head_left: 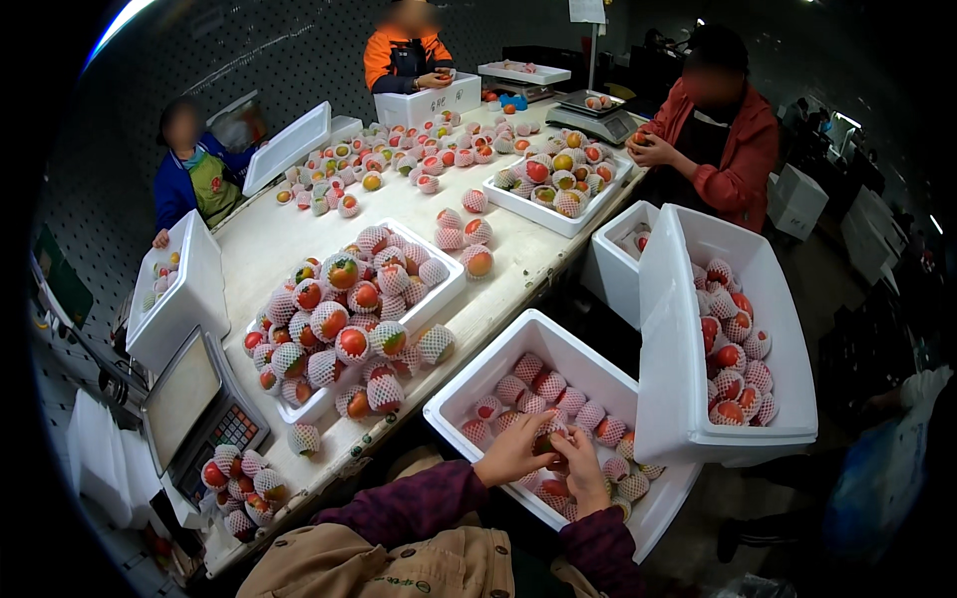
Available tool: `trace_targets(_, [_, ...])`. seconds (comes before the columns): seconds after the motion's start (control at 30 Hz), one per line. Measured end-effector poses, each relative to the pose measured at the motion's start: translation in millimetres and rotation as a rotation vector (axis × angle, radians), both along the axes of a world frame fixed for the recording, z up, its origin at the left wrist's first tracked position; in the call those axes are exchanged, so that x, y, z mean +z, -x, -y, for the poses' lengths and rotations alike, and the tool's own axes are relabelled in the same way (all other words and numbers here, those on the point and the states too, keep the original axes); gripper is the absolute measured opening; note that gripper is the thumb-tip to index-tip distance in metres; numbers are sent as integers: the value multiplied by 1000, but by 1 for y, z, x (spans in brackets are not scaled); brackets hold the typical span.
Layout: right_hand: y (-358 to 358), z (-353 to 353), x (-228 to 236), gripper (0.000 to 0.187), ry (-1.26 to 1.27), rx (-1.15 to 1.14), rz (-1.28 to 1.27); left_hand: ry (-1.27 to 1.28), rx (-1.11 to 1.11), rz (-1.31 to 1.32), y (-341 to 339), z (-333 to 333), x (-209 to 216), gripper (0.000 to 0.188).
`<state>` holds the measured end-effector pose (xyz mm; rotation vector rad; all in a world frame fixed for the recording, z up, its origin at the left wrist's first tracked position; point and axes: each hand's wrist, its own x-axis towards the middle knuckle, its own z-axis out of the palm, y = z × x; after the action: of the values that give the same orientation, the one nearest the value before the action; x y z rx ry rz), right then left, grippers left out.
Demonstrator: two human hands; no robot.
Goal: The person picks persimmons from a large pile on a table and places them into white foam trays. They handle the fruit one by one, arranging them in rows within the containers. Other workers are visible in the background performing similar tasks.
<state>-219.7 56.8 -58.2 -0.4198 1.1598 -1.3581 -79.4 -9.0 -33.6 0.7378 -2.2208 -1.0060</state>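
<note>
Over a white foam box (pixel 477 371), my left hand (pixel 516 448) and my right hand (pixel 583 476) meet with bent fingers around one reddish tomato (pixel 545 442). The fingers cover much of it, and whether a foam net is on it I cannot make out. Inside the box, below and around my hands, lie several tomatoes in pink and white foam nets (pixel 570 401). To the left on the table, a shallow foam tray (pixel 451 286) bears a heap of netted red and green tomatoes (pixel 339 299).
A tilted foam box (pixel 663 339) of netted tomatoes stands at the right. Scales (pixel 184 399) and a small tomato pile (pixel 242 488) are at the left. Across the table (pixel 261 239) are loose tomatoes (pixel 399 149), another tray (pixel 558 221) and several people, one in red (pixel 743 169).
</note>
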Motion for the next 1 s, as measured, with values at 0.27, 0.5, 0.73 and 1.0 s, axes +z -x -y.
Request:
trace_targets(0.27, [2, 1, -6, 29, -4, 2, 6, 19, -3, 5, -1, 1, -3, 66])
trace_targets(0.5, [2, 0, -5, 29, 9, -2, -1, 24, 5, 23, -1, 1, -4, 66])
trace_targets(0.73, [0, 0, -1, 21, -9, 13, -21, 6, 20, 38, -1, 0, -2, 65])
trace_targets(1.0, [3, 2, -10, 26, 18, -6, -1, 38, 19, 25, 0, 0, 0, 64])
